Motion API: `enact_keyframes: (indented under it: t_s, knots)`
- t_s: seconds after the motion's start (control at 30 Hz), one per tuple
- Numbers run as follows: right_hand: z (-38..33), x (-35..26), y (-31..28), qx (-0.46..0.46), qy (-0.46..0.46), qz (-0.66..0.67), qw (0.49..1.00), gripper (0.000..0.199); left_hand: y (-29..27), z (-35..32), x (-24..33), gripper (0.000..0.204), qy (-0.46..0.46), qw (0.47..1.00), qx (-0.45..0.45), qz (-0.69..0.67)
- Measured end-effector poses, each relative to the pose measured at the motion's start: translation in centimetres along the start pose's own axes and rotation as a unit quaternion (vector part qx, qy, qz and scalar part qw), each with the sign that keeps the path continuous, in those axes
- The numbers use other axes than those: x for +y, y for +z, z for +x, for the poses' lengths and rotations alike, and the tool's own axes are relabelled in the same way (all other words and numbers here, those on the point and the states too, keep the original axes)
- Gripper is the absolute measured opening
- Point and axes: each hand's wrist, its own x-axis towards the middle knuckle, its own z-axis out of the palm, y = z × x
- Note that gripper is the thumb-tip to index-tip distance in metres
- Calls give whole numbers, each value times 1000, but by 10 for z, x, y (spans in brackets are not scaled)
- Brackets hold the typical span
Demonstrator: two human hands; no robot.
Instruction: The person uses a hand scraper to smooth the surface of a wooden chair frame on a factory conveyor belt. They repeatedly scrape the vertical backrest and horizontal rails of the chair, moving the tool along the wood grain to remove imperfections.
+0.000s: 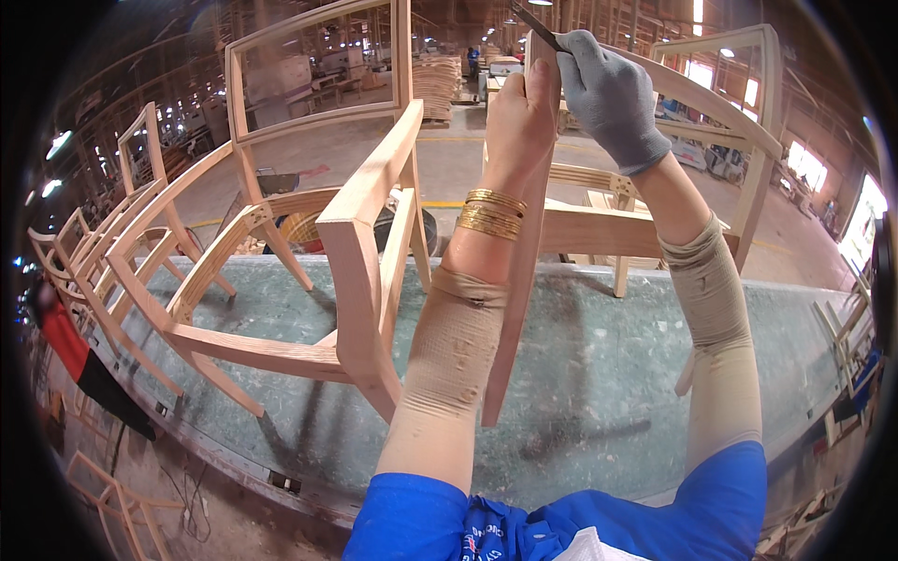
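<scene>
My bare left hand (520, 122), with gold bangles (492, 213) at the wrist, wraps round the upper part of an upright wooden post (524, 290). This post belongs to a pale, unpainted chair frame (599, 231) standing on the green bench. In a grey glove, my right hand (613, 98) is closed on a dark, narrow, flat tool (537, 25) whose exact kind I cannot make out. The tool slants up to the left, close to the post's top. Whether it touches the wood is hard to see.
Close on my left stands another wooden chair frame (360, 234), with several more in a row behind it. The green bench top (599, 374) carries them. Stacked wooden parts (436, 84) and a distant person (473, 62) are at the back. A red-and-black shape (79, 360) is at the far left.
</scene>
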Motion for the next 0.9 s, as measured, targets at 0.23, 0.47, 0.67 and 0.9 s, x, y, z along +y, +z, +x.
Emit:
enact_keyframes:
  t_s: [0.23,0.47,0.67,0.9]
  knots:
    - [-9,3,-6,5,-3,-24,1000,9,3,1,-1,50,-1,1000,11,4]
    - [-8,2,0,5,-10,-14,1000,8,2,-1,5,57,-29,1000,3,-2]
    - [-7,3,1,8,-15,-1,1000,9,-2,2,-1,51,-11,1000,-18,-21]
    - [-6,6,5,26,-28,-24,999,7,5,1,2,56,-15,1000,6,-18]
